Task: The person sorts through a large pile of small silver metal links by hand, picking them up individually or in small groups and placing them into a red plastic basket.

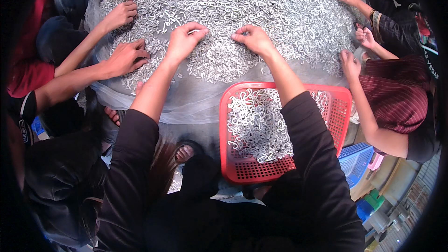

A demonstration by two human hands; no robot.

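Both my hands hover over the near side of a wide heap of small silvery metal pieces (242, 4). My left hand (183, 43) is closed, thumb and fingertips pinched together and pointing right. Facing it, a short gap away, my right hand (254, 39) makes a similar pinch. Whatever the fingertips hold is too small to make out. Several whitish curved hooks (171, 22) lie on the heap just beyond my left hand. Under my right forearm stands a red plastic basket (224, 130), partly filled with whitish S-shaped hooks (254, 123); my sleeve covers part of it.
Other people's hands work at the heap's left (125, 58) and right edges (351, 65). A grey sheet (196, 98) lies under the heap. A blue basket (355, 161) stands right of the red one. A sandalled foot (185, 153) shows below.
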